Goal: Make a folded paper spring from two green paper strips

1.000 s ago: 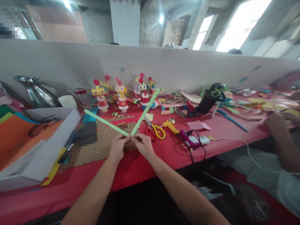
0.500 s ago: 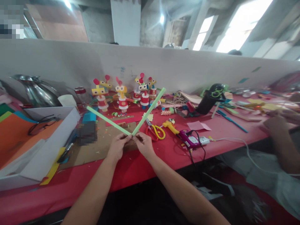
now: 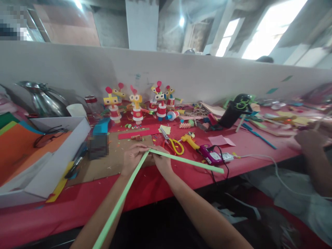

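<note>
In the head view, the only one, the pale green strip point(image 3: 126, 188) is held above the front edge of the red worktop point(image 3: 147, 186), its bend just over the near right part of a cardboard sheet point(image 3: 103, 169). One length slants down across the left forearm; the other runs out to the right, past the worktop's front edge. Whether it is one folded piece or two joined cannot be told. The left hand's point(image 3: 133, 159) grip pinches it at the bend; the right hand's point(image 3: 162, 162) grip seems to grasp the same spot, its fingertips partly hidden. To do this well, I would keep both pinches close to the corner, square the edges before pressing each crease, and let the long ends swing freely, clear of the scissors point(image 3: 168, 138) and the glue gun point(image 3: 211, 154) lying beyond the right hand.
</note>
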Available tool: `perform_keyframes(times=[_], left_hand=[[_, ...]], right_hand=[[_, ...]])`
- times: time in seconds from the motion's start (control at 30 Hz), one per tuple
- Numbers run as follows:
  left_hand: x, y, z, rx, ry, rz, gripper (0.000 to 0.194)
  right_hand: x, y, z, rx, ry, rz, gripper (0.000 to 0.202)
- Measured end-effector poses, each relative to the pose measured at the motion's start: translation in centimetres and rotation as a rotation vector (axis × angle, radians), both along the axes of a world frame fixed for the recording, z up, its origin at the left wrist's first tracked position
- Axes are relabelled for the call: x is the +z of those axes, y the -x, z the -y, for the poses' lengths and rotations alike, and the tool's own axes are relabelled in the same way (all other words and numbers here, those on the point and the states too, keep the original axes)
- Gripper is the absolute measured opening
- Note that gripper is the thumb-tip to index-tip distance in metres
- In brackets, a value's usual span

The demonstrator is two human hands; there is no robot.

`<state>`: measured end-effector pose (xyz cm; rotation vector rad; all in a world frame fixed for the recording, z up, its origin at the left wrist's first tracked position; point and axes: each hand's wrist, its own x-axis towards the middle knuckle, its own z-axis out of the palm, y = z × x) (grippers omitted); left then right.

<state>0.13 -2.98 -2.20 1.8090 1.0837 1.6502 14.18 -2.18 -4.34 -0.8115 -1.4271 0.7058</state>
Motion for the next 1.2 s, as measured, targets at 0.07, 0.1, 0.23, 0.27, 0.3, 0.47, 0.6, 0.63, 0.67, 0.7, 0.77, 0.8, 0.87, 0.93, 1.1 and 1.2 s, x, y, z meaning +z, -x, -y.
perform_keyframes(times=[0.07,0.1,0.23,0.27,0.3,0.47,0.6,0.63,0.67,0.7,0.77,0.8,0.87,0.93,1.1,1.2], left_hand=[[0.22,0.03,0.16,0.023,-0.05,-0.051,0.013],[0.27,0.03,0.23,0.03,-0.069,-0.073,0.014],[0.06,0.02,0.34,0.074,-0.103,-0.135,0.015],[-0.05,0.01,0.35,0.08,-0.11,-0.137,0.015],[-0.15,-0.03,0.37,0.078,-0.117,-0.132,0.015],[-0.18,-0.43,0.45,0.073,-0.021,-0.004,0.013],[-0.01,-0.55,0.16,0.007,0.345,0.22,0.011],[0.01,-0.51,0.06,-0.014,0.417,0.274,0.013],[0.02,-0.44,-0.03,-0.03,0.468,0.317,0.015],[0.04,-0.38,-0.09,-0.033,0.499,0.348,0.016],[0.09,-0.27,-0.12,-0.029,0.532,0.377,0.019],[0.11,-0.26,-0.11,-0.029,0.538,0.379,0.02],[0.14,-0.28,-0.07,-0.024,0.541,0.379,0.021],[0.12,-0.33,-0.06,-0.022,0.545,0.389,0.023],[-0.04,-0.38,-0.14,-0.053,0.559,0.411,0.024],[0.01,-0.39,-0.07,-0.067,0.56,0.421,0.022]], right_hand=[[0.1,-0.07,0.02,0.004,-0.02,0.002,0.017],[0.18,-0.09,0.05,0.008,-0.029,-0.005,0.017],[0.55,-0.09,0.32,0.019,-0.06,-0.03,0.019],[0.59,-0.09,0.39,0.02,-0.056,-0.026,0.019],[0.59,-0.08,0.44,0.016,-0.048,-0.021,0.02],[0.27,-0.12,0.46,0.009,-0.033,0.037,0.027],[0.36,-0.02,0.54,0.003,-0.046,0.077,0.016],[0.42,0.03,0.6,0.008,-0.029,0.084,0.014],[0.47,0.08,0.65,0.017,-0.005,0.092,0.013],[0.5,0.12,0.69,0.031,0.024,0.1,0.013],[0.47,0.18,0.74,0.055,0.086,0.107,0.014],[0.42,0.2,0.74,0.063,0.115,0.095,0.015],[0.3,0.25,0.7,0.084,0.163,0.057,0.014],[0.19,0.3,0.64,0.109,0.187,0.024,0.014],[0.15,0.31,0.58,0.11,0.206,0.025,0.016],[0.08,0.24,0.54,0.089,0.226,0.039,0.019]])
